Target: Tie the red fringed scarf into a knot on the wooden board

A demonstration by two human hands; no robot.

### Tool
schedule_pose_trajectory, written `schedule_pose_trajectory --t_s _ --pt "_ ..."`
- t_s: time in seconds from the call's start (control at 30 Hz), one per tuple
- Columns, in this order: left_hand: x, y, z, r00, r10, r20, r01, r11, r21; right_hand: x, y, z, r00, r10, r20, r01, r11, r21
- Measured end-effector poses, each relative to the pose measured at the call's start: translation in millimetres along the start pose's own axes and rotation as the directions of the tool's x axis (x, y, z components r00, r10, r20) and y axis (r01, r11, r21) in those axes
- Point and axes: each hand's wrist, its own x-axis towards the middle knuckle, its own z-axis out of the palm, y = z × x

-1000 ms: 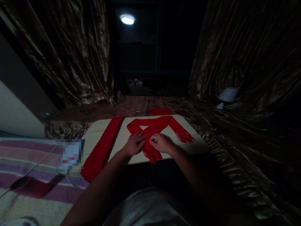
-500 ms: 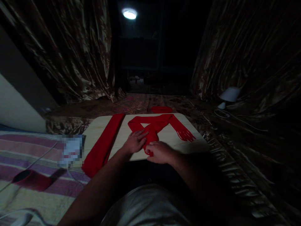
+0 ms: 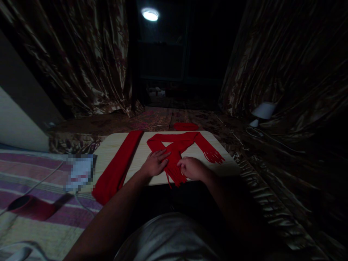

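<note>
A red fringed scarf (image 3: 178,145) lies crossed over itself on a pale wooden board (image 3: 119,143). My left hand (image 3: 154,164) lies flat on the scarf near the crossing, fingers stretched out. My right hand (image 3: 191,168) is curled, its fingers pinched on the scarf's near fringed end at the board's front edge. The other fringed end (image 3: 214,156) points to the right. A second red scarf (image 3: 116,168) runs diagonally along the board's left side and hangs over its front edge.
A small red piece (image 3: 186,126) lies behind the board. A white lamp (image 3: 262,111) with a cord stands at the right. A striped blanket (image 3: 32,203) with a red cup-like thing (image 3: 29,208) lies left. Shiny brown curtains hang all around.
My right hand slid down the scarf's near end to the board's front edge, then moved back up and right; the fringe now shows spread again. My left hand stayed put.
</note>
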Motion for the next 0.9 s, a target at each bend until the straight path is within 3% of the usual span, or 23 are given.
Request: schedule_pose_trajectory --t_s 0.1,0.27,0.37,0.47,0.57,0.73,0.83,0.9 --pt "-0.1 0.0 -0.1 1.000 0.000 0.002 0.000 1.000 0.007 -0.4 1.3 4.3 0.997 0.024 0.074 -0.020 0.998 -0.054" --pt "0.3 2.8 -2.7 1.000 -0.002 0.004 0.002 1.000 0.003 -1.3 4.7 -4.5 0.947 0.029 0.321 -0.046 0.998 0.048" --pt "0.3 3.6 -3.6 1.000 -0.010 0.015 0.010 1.000 -0.011 0.2 4.6 -9.6 0.977 0.074 0.203 -0.082 0.996 0.031" --pt "0.3 2.6 -2.9 1.000 -0.005 0.024 0.005 1.000 -0.022 3.6 3.4 -6.3 0.975 0.219 0.036 -0.216 0.973 -0.077" --pt "0.3 1.1 -1.9 1.000 -0.006 0.022 0.007 1.000 -0.026 8.7 4.6 4.4 0.954 0.296 0.048 -0.292 0.953 -0.075" --pt "0.2 -0.7 -2.3 0.999 -0.014 0.028 0.015 0.999 -0.038 18.1 10.9 25.6 0.950 0.306 0.063 -0.313 0.932 0.185" --pt "0.6 -1.0 -3.0 0.999 -0.022 0.050 0.024 0.999 -0.045 22.6 9.6 35.1 0.913 0.406 -0.035 -0.361 0.846 0.393" --pt "1.0 -0.8 -3.3 0.998 -0.022 0.055 0.025 0.999 -0.046 25.0 5.4 38.8 0.879 0.474 -0.044 -0.373 0.742 0.557"
